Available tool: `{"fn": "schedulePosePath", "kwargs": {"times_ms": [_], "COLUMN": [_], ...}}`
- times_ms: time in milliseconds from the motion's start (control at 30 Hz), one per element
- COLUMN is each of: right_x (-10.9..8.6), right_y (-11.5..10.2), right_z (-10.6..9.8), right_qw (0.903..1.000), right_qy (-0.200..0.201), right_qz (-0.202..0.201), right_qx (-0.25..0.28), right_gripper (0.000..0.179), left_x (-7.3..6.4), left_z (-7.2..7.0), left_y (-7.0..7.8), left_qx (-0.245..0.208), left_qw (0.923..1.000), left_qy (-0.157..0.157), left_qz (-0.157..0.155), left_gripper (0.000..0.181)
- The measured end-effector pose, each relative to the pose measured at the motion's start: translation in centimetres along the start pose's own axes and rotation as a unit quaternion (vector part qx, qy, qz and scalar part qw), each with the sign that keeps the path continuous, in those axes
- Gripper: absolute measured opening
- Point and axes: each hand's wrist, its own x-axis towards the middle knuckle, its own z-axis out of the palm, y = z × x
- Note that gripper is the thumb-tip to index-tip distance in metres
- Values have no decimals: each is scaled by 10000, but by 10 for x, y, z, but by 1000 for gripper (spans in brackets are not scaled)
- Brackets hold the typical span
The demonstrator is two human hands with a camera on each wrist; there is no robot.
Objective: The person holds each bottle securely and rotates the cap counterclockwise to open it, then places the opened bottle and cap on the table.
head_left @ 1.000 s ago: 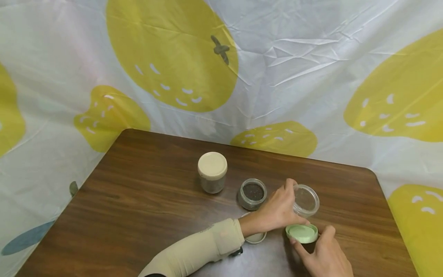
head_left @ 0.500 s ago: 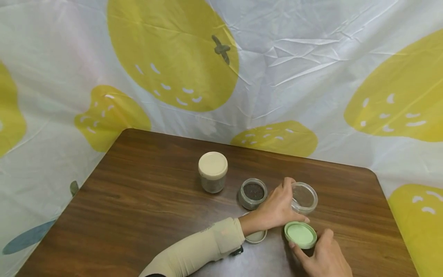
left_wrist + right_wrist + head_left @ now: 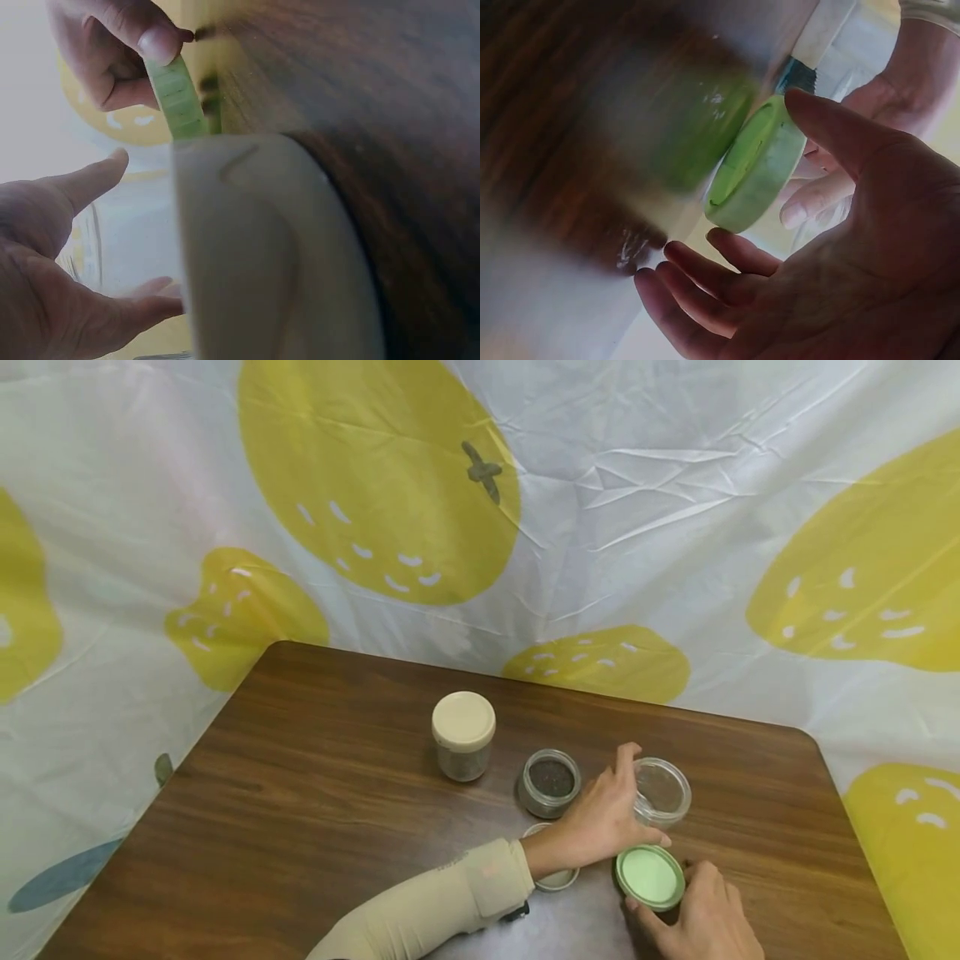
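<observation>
My right hand pinches a round green lid by its rim between thumb and fingers. In the right wrist view the lid stands slightly tilted, close to its reflection on the tabletop. My left hand curves beside a clear, uncapped jar, thumb and fingers spread around its left side. Its thumb looks apart from the jar in the left wrist view, fingers nearly straight; whether the fingers touch the glass I cannot tell. The green lid also shows beyond the left hand.
A small open jar of dark grains stands left of my left hand. Behind it to the left is a jar with a cream lid. A loose round lid lies partly under my left wrist. Patterned cloth hangs behind the brown table.
The green lid has tipped from a slant to nearly level and come down, with my right hand on its rim. The clear jar and left hand shifted slightly left, then stayed put.
</observation>
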Motion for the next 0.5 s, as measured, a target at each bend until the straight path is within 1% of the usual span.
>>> {"fn": "schedulePosePath", "kwargs": {"times_ms": [67, 167, 333, 500], "right_x": [0, 1, 0, 2], "right_y": [0, 0, 2, 2], "right_z": [1, 2, 5, 6], "right_qw": [9998, 9994, 9992, 9991], "right_qy": [-76, -78, 64, 17], "right_qz": [159, 205, 77, 43], "right_qx": [-113, -266, -389, -428], "right_gripper": [107, 116, 119, 119], "left_x": [0, 0, 1, 1], "left_z": [0, 0, 0, -1], "left_y": [0, -1, -1, -2], "left_qx": [77, 207, 416, 396], "left_qw": [10000, 9997, 9989, 9990], "left_qy": [0, -6, 4, -13], "left_qz": [56, 153, 233, 216], "left_gripper": [113, 108, 106, 107]}}
